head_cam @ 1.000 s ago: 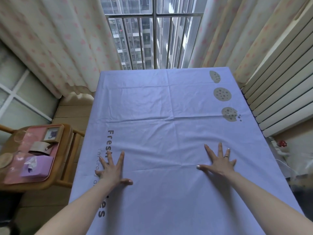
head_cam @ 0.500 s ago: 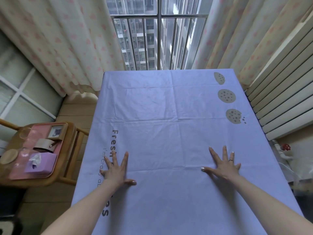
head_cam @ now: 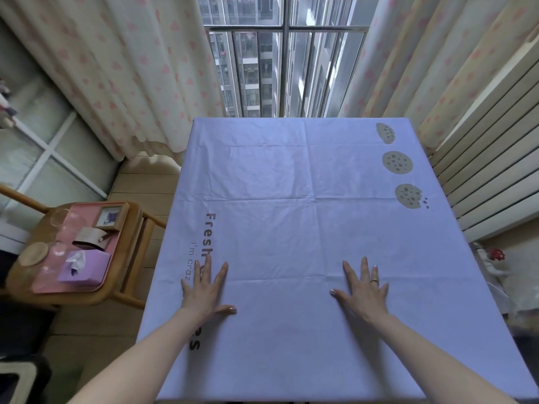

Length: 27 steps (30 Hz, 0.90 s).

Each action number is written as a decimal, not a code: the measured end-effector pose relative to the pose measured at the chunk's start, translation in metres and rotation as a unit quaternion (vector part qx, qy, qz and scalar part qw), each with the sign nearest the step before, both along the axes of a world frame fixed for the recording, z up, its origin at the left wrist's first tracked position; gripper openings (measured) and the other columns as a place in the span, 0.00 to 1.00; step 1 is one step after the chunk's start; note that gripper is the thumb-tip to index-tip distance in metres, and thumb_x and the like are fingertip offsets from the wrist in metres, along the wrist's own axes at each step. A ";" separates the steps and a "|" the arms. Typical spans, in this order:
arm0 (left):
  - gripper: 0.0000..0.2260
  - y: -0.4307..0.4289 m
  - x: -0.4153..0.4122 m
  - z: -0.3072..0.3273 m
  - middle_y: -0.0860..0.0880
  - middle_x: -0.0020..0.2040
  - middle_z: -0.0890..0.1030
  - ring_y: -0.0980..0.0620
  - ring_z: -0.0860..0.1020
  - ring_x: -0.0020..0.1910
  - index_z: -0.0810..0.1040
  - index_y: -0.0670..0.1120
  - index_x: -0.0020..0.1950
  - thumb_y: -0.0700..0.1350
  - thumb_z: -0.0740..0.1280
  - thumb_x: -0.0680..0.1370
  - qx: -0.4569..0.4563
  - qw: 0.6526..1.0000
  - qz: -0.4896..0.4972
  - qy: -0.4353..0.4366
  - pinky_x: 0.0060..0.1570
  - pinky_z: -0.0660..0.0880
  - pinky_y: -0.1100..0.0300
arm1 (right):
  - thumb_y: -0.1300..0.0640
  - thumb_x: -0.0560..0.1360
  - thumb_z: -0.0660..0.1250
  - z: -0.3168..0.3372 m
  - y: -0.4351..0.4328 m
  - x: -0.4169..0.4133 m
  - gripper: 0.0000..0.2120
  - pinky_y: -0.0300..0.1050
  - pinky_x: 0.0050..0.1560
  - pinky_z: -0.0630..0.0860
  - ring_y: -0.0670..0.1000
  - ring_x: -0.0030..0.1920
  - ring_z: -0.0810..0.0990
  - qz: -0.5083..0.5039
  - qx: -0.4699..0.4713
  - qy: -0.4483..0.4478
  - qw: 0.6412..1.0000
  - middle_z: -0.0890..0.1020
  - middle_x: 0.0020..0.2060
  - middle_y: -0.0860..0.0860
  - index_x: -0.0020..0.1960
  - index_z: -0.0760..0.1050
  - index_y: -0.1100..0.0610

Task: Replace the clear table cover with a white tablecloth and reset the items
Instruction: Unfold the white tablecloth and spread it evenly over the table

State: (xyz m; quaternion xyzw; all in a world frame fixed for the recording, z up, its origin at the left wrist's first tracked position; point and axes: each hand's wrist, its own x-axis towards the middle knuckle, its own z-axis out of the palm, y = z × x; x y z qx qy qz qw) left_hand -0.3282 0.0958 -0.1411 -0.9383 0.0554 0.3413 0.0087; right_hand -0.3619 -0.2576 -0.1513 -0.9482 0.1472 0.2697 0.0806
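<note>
While splayed on tablecloth: L/R hands

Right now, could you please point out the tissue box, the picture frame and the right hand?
tissue box (head_cam: pixel 97 265), head view, on its purple top.
picture frame (head_cam: pixel 112 218), head view, on the print inside it.
right hand (head_cam: pixel 364 295), head view, on the back of the hand.

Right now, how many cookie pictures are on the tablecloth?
3, along the right edge of the tablecloth: far cookie, middle cookie, bitten cookie nearest. None seems hidden.
</note>
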 end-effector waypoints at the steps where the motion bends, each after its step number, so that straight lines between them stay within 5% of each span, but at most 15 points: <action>1: 0.52 0.007 -0.005 -0.001 0.42 0.73 0.28 0.37 0.33 0.74 0.32 0.51 0.75 0.71 0.63 0.67 -0.005 1.000 -0.015 -0.008 0.70 0.46 0.34 | 0.32 0.74 0.56 0.000 0.011 -0.004 0.38 0.66 0.70 0.50 0.61 0.76 0.39 -0.003 -0.001 -0.001 1.000 0.36 0.76 0.55 0.76 0.42 0.41; 6: 0.47 0.043 -0.025 -0.010 0.47 0.70 0.27 0.42 0.34 0.74 0.28 0.58 0.71 0.70 0.60 0.69 -0.064 0.992 -0.084 -0.072 0.72 0.39 0.42 | 0.33 0.74 0.55 0.000 0.072 -0.024 0.38 0.66 0.70 0.50 0.62 0.76 0.40 -0.016 -0.011 -0.007 1.000 0.36 0.76 0.56 0.77 0.42 0.42; 13: 0.41 0.105 -0.047 -0.016 0.45 0.76 0.56 0.42 0.56 0.75 0.50 0.53 0.74 0.72 0.53 0.67 -0.118 0.984 -0.108 -0.073 0.66 0.57 0.34 | 0.32 0.75 0.52 -0.003 0.172 -0.077 0.38 0.68 0.69 0.48 0.63 0.76 0.39 -0.034 -0.019 -0.007 0.999 0.35 0.75 0.57 0.76 0.37 0.44; 17: 0.44 0.129 -0.074 -0.021 0.48 0.75 0.35 0.48 0.37 0.75 0.36 0.55 0.76 0.69 0.57 0.70 -0.127 0.981 -0.102 -0.105 0.69 0.35 0.47 | 0.33 0.76 0.51 -0.004 0.223 -0.115 0.39 0.68 0.70 0.44 0.63 0.75 0.36 0.003 -0.003 -0.001 1.000 0.31 0.74 0.57 0.76 0.34 0.46; 22: 0.43 0.143 -0.101 -0.013 0.47 0.77 0.35 0.47 0.37 0.76 0.37 0.50 0.77 0.65 0.61 0.74 -0.101 0.986 -0.107 -0.075 0.73 0.45 0.44 | 0.34 0.77 0.51 0.000 0.252 -0.144 0.38 0.65 0.72 0.41 0.62 0.75 0.34 0.024 0.014 -0.001 1.000 0.29 0.72 0.57 0.76 0.34 0.47; 27: 0.43 0.168 -0.141 -0.017 0.48 0.77 0.35 0.47 0.40 0.77 0.37 0.50 0.76 0.71 0.40 0.67 -0.125 0.985 -0.081 -0.086 0.73 0.46 0.43 | 0.34 0.77 0.52 0.002 0.262 -0.164 0.38 0.60 0.74 0.42 0.61 0.75 0.36 0.047 0.027 -0.013 0.998 0.34 0.75 0.58 0.77 0.37 0.47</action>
